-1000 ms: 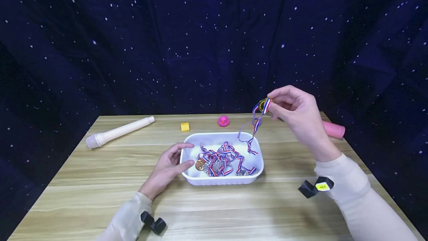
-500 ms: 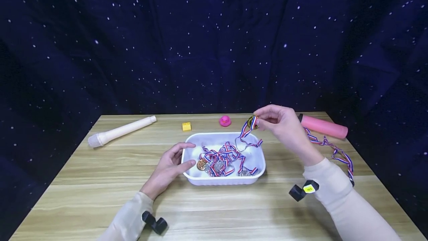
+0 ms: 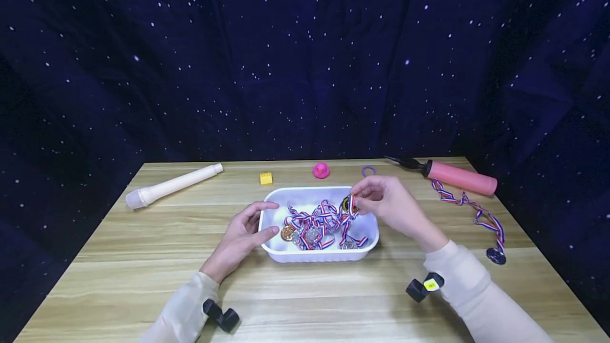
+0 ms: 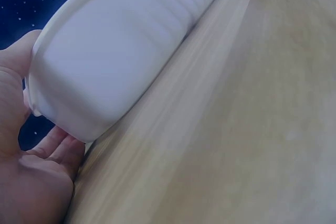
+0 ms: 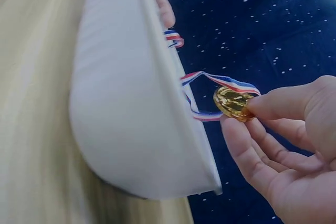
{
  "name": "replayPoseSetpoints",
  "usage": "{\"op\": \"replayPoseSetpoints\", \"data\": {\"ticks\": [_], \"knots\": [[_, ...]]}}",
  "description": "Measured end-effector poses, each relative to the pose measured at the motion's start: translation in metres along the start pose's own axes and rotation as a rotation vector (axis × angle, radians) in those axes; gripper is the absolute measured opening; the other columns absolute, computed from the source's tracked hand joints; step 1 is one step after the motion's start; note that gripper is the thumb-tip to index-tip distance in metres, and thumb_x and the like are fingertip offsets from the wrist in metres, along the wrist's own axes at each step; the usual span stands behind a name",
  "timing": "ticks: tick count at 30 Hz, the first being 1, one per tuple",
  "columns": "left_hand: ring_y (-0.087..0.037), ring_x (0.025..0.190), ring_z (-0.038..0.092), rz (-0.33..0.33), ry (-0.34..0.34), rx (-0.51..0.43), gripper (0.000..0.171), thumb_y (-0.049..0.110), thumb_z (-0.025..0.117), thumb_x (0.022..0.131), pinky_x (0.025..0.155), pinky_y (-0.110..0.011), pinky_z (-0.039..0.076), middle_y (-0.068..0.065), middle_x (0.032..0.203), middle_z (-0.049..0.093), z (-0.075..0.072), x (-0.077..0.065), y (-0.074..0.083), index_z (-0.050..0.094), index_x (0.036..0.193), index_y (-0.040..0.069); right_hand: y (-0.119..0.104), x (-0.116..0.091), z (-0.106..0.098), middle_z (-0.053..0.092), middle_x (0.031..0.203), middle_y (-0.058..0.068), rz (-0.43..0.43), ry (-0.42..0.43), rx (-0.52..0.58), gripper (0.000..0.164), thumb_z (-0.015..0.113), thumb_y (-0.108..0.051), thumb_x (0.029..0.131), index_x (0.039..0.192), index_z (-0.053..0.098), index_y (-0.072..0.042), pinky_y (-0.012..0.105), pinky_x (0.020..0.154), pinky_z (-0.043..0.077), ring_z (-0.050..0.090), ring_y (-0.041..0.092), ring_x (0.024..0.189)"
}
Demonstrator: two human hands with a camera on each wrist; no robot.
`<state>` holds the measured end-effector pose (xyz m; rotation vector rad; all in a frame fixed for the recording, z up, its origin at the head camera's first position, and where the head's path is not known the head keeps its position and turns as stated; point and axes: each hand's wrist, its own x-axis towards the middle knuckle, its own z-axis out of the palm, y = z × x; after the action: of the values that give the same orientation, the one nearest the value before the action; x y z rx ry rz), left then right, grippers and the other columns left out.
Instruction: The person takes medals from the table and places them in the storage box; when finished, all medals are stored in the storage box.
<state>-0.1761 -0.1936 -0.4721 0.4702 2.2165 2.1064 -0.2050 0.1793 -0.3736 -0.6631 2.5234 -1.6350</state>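
A white plastic basin (image 3: 314,256) stands at the middle of the table, with several medals on red, white and blue ribbons (image 3: 310,221) heaped inside. My left hand (image 3: 240,234) grips its left end, the thumb over the rim and other fingers along the outer wall, as the left wrist view shows. Between thumb and fingertips, my right hand (image 3: 393,208) pinches a gold medal (image 5: 231,103) over the basin's right part. The medal's striped ribbon (image 5: 231,83) droops past the rim into the basin. A bronze medal (image 3: 287,233) and a silver one (image 3: 313,235) lie below it.
Along the back are a whitish microphone-shaped tube (image 3: 173,186), a yellow toy brick (image 3: 266,178), a pink rubber duck (image 3: 321,170), a purple ring (image 3: 368,171) and a pink hand pump (image 3: 462,177). A dark silver medal (image 3: 496,255) with ribbon lies at the right.
The right hand has carried the gold medal left and down, from above the table's right side to over the basin. The left hand keeps its hold on the rim.
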Motion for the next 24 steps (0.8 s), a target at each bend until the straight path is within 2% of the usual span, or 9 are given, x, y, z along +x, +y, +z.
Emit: {"op": "replayPoseSetpoints", "data": {"ticks": [3, 10, 15, 24], "knots": [[-0.028, 0.162, 0.041, 0.0, 0.0, -0.004, 0.055, 0.003, 0.082, 0.097, 0.138, -0.042, 0.024, -0.015, 0.161, 0.059, 0.0, 0.0, 0.0, 0.063, 0.149, 0.008, 0.005, -0.003, 0.003, 0.079, 0.096, 0.014, 0.006, -0.026, -0.036, 0.013, 0.077, 0.004, 0.1, 0.113, 0.078, 0.003, 0.044, 0.077, 0.071, 0.08, 0.032, 0.084], [-0.032, 0.164, 0.036, 0.005, 0.01, -0.003, 0.056, 0.003, 0.083, 0.096, 0.14, -0.051, 0.017, -0.015, 0.166, 0.054, 0.0, 0.0, -0.001, 0.064, 0.148, 0.007, 0.009, -0.008, 0.008, 0.079, 0.092, 0.001, -0.045, -0.065, -0.185, 0.014, 0.081, 0.003, 0.097, 0.104, 0.083, -0.009, 0.026, 0.079, 0.063, 0.073, 0.017, 0.086], [-0.03, 0.164, 0.036, 0.0, 0.008, -0.005, 0.055, 0.003, 0.082, 0.096, 0.139, -0.047, 0.02, -0.014, 0.166, 0.055, 0.0, 0.0, -0.001, 0.064, 0.148, 0.008, 0.006, -0.01, 0.01, 0.079, 0.09, 0.001, -0.064, -0.116, -0.215, 0.014, 0.081, 0.004, 0.096, 0.102, 0.083, -0.009, 0.025, 0.074, 0.063, 0.072, 0.014, 0.083], [-0.032, 0.162, 0.04, -0.006, 0.01, -0.01, 0.056, 0.002, 0.082, 0.096, 0.139, -0.05, 0.022, -0.014, 0.164, 0.056, 0.001, 0.001, -0.001, 0.064, 0.148, 0.007, 0.0, -0.013, 0.019, 0.079, 0.082, -0.003, -0.141, -0.173, -0.392, 0.018, 0.083, 0.003, 0.094, 0.093, 0.083, -0.015, 0.024, 0.069, 0.06, 0.069, 0.003, 0.075]]}}
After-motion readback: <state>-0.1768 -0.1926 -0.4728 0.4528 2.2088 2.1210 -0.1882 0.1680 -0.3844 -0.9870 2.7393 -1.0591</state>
